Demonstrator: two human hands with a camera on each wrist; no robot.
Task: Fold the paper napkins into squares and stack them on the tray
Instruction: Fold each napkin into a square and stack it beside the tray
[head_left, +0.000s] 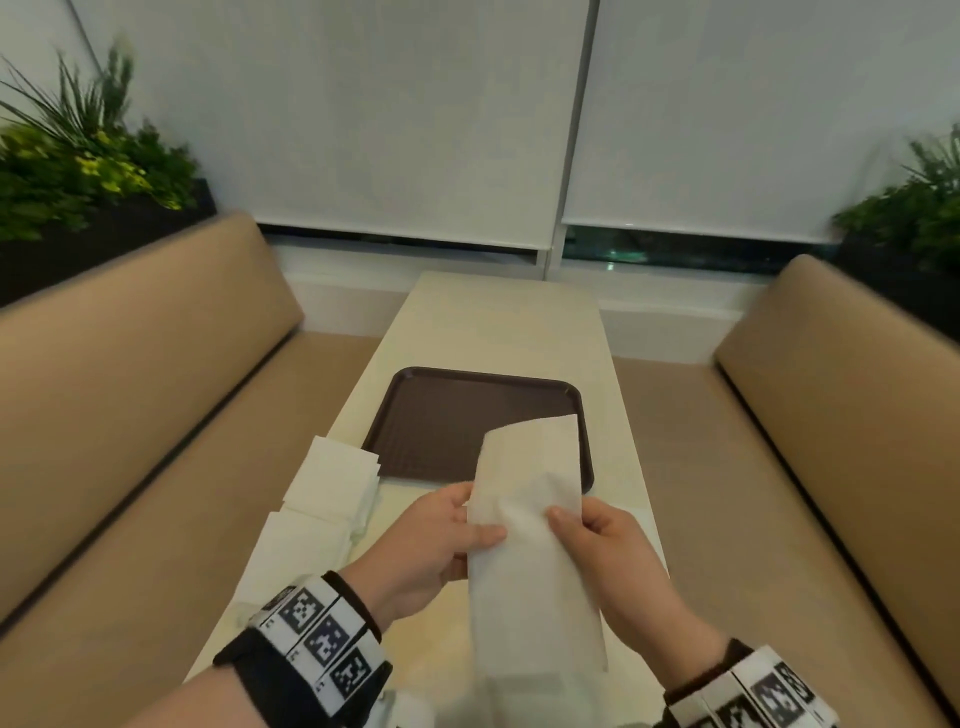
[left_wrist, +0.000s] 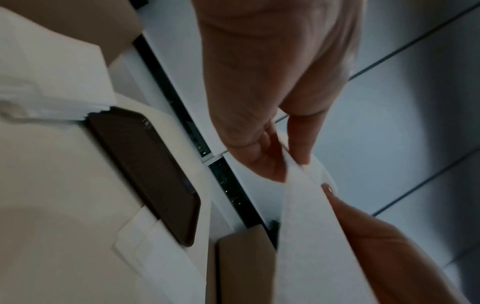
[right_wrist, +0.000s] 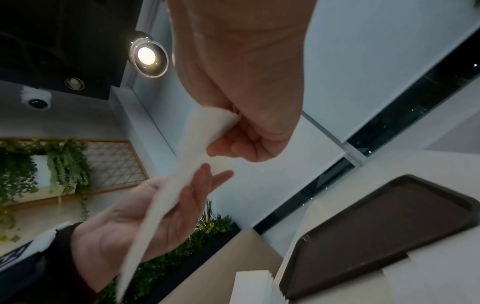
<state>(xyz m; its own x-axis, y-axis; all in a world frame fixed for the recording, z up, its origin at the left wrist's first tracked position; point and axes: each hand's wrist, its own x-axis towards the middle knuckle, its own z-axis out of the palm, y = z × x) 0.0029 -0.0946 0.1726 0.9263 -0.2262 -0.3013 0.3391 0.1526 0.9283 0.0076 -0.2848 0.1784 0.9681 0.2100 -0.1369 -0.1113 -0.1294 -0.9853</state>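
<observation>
Now both hands (head_left: 436, 540) pinch one napkin (head_left: 524, 525)

Tray (head_left: 431, 415) interior bare, open from above. Napkin stacks (head_left: 332, 475) crowd the worktop (head_left: 498, 322) left of it; far worktop beyond the tray appears open, view blurred.

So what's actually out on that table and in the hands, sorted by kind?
Brown tray: 1, nothing stacked on it yet
Napkin held in the air by both hands, left hand and right hand: 1
Piles of white napkins on the table, left of the tray: 2
Total: 4 items; I can't count the sheets within each pile.
</observation>
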